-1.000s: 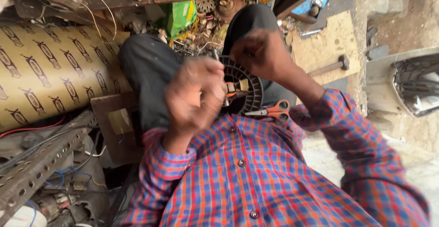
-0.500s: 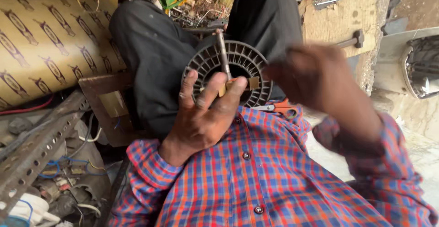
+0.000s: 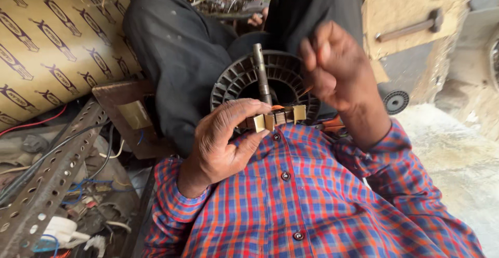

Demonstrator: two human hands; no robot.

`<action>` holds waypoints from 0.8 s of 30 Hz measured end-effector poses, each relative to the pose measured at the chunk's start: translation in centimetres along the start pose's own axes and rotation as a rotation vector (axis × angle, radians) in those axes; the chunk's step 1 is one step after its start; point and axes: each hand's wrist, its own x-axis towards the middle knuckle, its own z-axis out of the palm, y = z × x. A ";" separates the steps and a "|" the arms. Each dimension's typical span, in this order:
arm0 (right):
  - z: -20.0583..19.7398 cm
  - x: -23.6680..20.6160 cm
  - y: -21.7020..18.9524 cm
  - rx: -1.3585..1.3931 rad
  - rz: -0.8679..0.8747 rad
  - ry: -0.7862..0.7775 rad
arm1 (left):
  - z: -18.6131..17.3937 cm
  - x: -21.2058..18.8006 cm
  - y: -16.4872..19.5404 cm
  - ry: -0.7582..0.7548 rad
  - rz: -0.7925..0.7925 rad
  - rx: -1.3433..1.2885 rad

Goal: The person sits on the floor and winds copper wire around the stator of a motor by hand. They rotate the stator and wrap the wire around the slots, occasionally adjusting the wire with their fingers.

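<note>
The left hand [image 3: 223,143] is closed on the slotted metal ring [image 3: 275,117] of the fan motor rotor [image 3: 249,78], which lies on the lap with its shaft [image 3: 261,73] pointing to 12 o'clock. The right hand [image 3: 335,65] hovers at 2 o'clock, fingers curled; it is blurred, so I cannot tell if it holds anything.

One view only, taken from a head-worn camera. It is aimed steeply down the wearer's own front, so the checked shirt [image 3: 312,201] fills the lower frame from 5 to 7 o'clock. Range is very close. The hands are seen near centre, left hand [image 3: 223,143] toward 8 o'clock, right hand [image 3: 332,65] toward 1 o'clock. Dark-trousered legs [image 3: 176,55] are framed at 11 to 12 o'clock. Floor clutter is cut off at 9 o'clock, pale ground [image 3: 452,154] at 3 o'clock. No second view is available for overlap.
</note>
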 end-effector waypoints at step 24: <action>-1.3 -2.9 3.2 -1.244 -0.426 -0.152 | 0.8 0.2 0.0 0.107 0.225 0.145</action>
